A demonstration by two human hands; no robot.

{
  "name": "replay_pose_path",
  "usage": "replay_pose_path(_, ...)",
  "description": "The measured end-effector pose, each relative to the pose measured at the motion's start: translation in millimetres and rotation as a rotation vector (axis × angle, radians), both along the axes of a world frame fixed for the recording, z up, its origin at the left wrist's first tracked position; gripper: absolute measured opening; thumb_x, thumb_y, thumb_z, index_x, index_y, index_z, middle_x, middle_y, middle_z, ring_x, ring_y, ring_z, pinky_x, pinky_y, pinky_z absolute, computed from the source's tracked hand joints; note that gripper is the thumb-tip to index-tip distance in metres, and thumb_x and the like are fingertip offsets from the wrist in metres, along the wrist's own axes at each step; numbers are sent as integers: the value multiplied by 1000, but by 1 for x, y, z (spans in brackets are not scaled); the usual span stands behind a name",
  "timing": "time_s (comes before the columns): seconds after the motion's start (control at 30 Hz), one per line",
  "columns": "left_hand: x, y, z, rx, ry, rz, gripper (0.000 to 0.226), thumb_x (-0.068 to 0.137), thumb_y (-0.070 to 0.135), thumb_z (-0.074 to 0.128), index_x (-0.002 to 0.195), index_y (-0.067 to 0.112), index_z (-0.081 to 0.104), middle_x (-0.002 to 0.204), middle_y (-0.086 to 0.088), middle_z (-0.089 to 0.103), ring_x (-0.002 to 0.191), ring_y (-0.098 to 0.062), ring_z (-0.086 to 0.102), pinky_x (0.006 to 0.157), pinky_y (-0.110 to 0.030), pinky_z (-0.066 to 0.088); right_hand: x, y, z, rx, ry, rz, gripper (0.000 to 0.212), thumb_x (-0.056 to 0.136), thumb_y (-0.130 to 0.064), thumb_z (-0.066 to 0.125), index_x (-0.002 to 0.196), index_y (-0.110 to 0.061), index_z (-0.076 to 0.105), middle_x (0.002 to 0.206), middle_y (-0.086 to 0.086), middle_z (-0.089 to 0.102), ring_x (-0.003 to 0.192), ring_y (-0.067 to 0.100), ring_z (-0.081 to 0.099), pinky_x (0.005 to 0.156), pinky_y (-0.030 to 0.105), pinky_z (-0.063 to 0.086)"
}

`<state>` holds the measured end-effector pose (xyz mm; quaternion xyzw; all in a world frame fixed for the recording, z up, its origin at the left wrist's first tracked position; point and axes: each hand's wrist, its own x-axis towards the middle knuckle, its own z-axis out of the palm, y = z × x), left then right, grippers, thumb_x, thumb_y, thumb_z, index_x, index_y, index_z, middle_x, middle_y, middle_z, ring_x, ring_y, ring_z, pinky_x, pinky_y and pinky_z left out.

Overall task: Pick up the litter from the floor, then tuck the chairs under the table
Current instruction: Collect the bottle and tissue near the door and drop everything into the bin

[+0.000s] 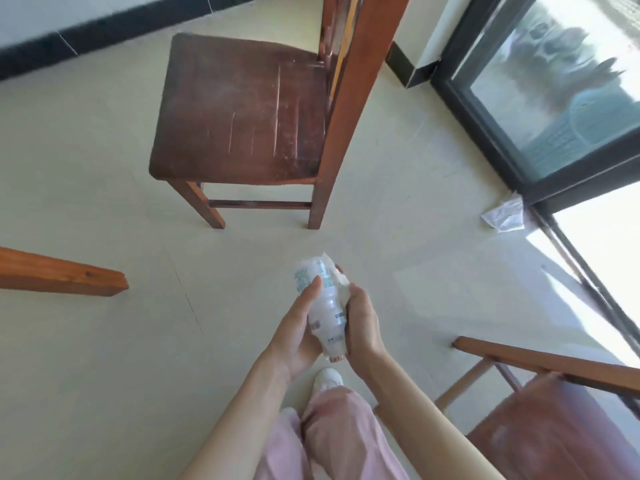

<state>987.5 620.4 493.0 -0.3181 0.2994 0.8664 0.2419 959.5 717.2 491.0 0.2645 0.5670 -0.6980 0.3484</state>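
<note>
We hold the crumpled clear plastic bottle (323, 306) between us above the pale tiled floor (104, 341), left hand (298, 327) and right hand (362, 327) both curled round it, light and squashy, probably best gripped mid-body.

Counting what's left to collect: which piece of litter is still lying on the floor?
The clear plastic wrapper by the door frame. The plastic bottle is already held between the left hand and right hand.
</note>
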Motion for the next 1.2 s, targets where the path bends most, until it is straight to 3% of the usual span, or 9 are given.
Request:
replay_pose_path(0.07,9,9,58,43,-16,28,53,69,44,69,112,14,65,120,-11,63,105,-26,63,88,-38,52,9,12,57,77,72,120,35,83,-43,40,112,-54,54,146,-8,39,133,10,39,103,42,41)
replay_pose_path(0.13,13,14,110,56,-38,53,44,67,38,68,102,11,70,113,-12,66,95,-25,66,86,-37,53,15,25,109,68,137,211,30,89,-32,41,106,-46,60,152,-17,23,142,3,13,117,42,18)
replay_pose_path(0.27,12,28,186,-274,-18,20,57,68,40,65,117,11,58,94,-9,65,73,-20,64,59,-29,53,25,51,181,-50,225,220,32,93,-17,41,104,-34,65,125,-6,61,123,10,50,111,34,31)
replay_pose_path(0.47,1,40,237,-595,33,-183,19,84,33,61,94,18,59,76,-7,59,59,-17,57,48,-22,49,14,88,212,-15,235,-91,27,95,-10,41,117,-16,54,130,10,56,116,23,55,104,34,39)
replay_pose_path(0.57,-10,41,240,-636,52,-289,30,79,36,66,98,14,58,77,-8,57,57,-17,57,46,-21,49,4,108,215,2,232,-231,28,96,-10,37,120,-14,50,125,10,57,113,26,57,104,35,40)
replay_pose_path(0.7,-42,51,233,-634,101,-441,15,86,24,61,93,11,59,61,0,65,44,-8,61,42,-17,47,-13,137,199,64,190,-392,24,95,-9,40,115,-15,53,125,12,58,107,24,58,100,35,39)
replay_pose_path(0.87,-108,82,215,-728,182,-713,13,79,27,70,85,19,62,88,-11,66,71,-21,63,62,-28,51,-37,171,171,184,85,-581,23,94,-7,41,114,-13,53,128,17,56,101,24,57,89,32,42)
replay_pose_path(0.97,-153,108,217,-700,219,-873,32,71,34,74,92,13,63,82,-9,65,68,-22,63,56,-26,52,-45,187,162,220,36,-744,27,94,-6,41,118,-9,52,127,19,55,98,25,57,78,26,44)
replay_pose_path(1.2,-257,185,220,-696,326,-999,16,81,32,66,89,20,62,78,-2,63,62,-16,60,51,-22,47,-81,218,157,223,10,-947,30,94,-1,40,122,0,50,122,21,57,99,27,57,78,25,46)
